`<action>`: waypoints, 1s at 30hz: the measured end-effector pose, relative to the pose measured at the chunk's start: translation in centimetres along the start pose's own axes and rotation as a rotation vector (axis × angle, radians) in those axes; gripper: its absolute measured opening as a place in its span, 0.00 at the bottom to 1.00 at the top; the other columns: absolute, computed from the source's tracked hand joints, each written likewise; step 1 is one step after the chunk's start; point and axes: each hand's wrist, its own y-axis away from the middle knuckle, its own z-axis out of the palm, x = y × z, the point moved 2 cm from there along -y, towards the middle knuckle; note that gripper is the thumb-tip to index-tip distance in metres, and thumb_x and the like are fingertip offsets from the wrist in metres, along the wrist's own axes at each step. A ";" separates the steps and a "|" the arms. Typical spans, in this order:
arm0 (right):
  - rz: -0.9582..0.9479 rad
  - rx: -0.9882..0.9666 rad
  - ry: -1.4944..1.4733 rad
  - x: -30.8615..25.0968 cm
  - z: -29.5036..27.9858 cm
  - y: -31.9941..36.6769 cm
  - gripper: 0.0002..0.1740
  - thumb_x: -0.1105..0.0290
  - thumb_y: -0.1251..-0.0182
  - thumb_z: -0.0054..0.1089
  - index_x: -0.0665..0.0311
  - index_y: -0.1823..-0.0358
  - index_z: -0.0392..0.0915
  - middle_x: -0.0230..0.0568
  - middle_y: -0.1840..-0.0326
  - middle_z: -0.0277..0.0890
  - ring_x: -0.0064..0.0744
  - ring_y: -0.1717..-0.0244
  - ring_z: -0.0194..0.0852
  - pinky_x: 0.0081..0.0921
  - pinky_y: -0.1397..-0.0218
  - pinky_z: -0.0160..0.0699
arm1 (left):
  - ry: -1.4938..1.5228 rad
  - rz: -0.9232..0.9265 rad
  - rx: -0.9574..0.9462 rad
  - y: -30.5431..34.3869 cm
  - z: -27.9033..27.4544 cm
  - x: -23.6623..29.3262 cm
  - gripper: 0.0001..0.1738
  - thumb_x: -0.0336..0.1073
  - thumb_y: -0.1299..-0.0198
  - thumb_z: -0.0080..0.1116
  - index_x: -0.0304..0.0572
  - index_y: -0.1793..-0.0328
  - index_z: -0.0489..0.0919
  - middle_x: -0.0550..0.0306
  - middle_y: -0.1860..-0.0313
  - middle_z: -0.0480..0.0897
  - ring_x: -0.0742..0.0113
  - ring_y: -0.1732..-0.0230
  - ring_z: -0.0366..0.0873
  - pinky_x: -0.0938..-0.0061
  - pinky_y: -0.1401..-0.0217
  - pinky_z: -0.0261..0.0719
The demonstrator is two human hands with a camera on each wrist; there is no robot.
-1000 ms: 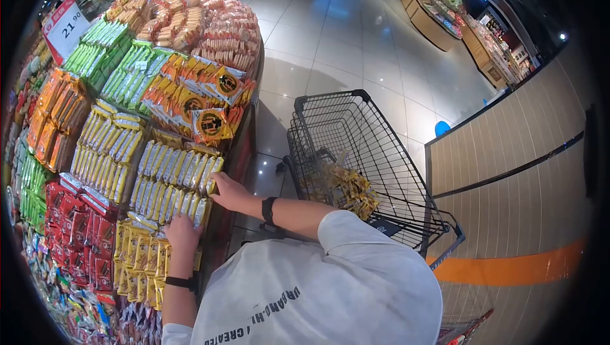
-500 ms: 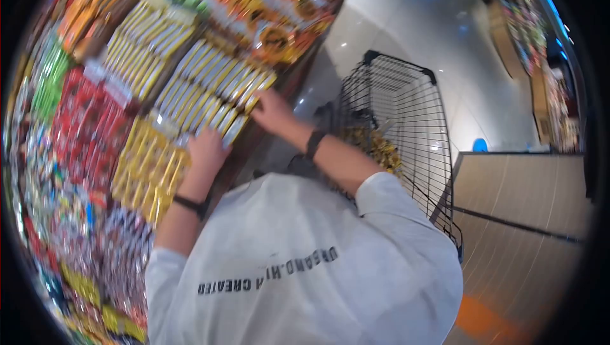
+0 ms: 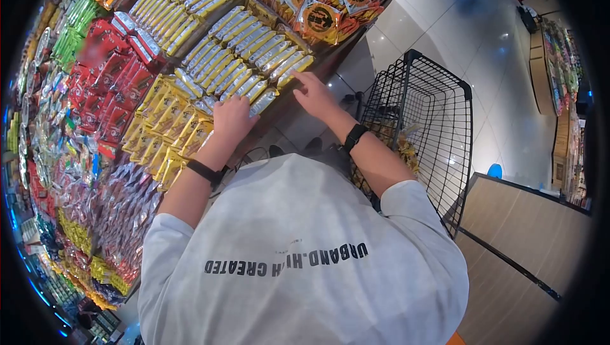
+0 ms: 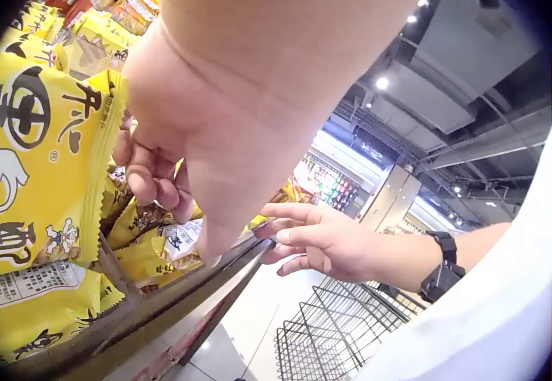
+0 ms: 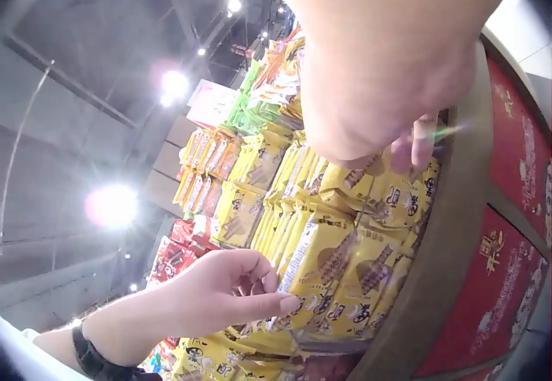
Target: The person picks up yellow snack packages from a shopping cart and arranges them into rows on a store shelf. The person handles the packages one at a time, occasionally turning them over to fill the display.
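Observation:
Yellow-and-silver snack packets stand in tight rows on the display stand, with both hands at the end nearest the person. My left hand is at the near corner of these rows, its fingers loosely bent and its thumb against a packet's face. My right hand is at the outer end of the rows, by the stand's edge; in the left wrist view its fingers are spread and slightly bent. Neither hand has a packet lifted. In the right wrist view the right fingertips touch the upright yellow packets.
Flat yellow packets, red packets and orange packets fill neighbouring sections. A black wire shopping cart with yellow packets inside stands right of the stand. Beside it is a wood-patterned panel.
The head view has turned, so stand and cart shift in the picture. The right fingers have loosened from the row's end. Both hands stay along the yellow-and-silver rows.

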 end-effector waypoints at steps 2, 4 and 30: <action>-0.089 -0.029 0.038 0.0 0.5 -0.2 0.31 0.71 0.31 0.62 0.56 0.25 0.72 0.42 0.38 0.75 0.35 0.56 0.79 0.30 0.49 0.81 | -0.004 0.003 0.032 -0.4 0.4 0.0 0.19 0.52 0.42 0.72 0.47 0.59 0.81 0.55 0.58 0.83 0.53 0.54 0.84 0.55 0.49 0.74; -0.077 -0.030 0.055 0.0 0.8 0.0 0.31 0.71 0.31 0.62 0.56 0.25 0.71 0.43 0.38 0.75 0.37 0.54 0.80 0.30 0.47 0.81 | -0.008 0.011 0.061 -0.5 0.5 0.0 0.18 0.50 0.42 0.72 0.48 0.59 0.80 0.55 0.58 0.83 0.54 0.54 0.84 0.55 0.50 0.74; 0.949 0.803 -0.957 32.8 -20.8 34.2 0.11 0.59 0.23 0.57 0.60 0.55 0.76 0.39 0.65 0.80 0.33 0.65 0.81 0.30 0.62 0.82 | 0.153 0.114 0.079 -1.7 0.7 5.6 0.13 0.31 0.39 0.67 0.40 0.65 0.71 0.49 0.64 0.73 0.47 0.65 0.75 0.56 0.61 0.74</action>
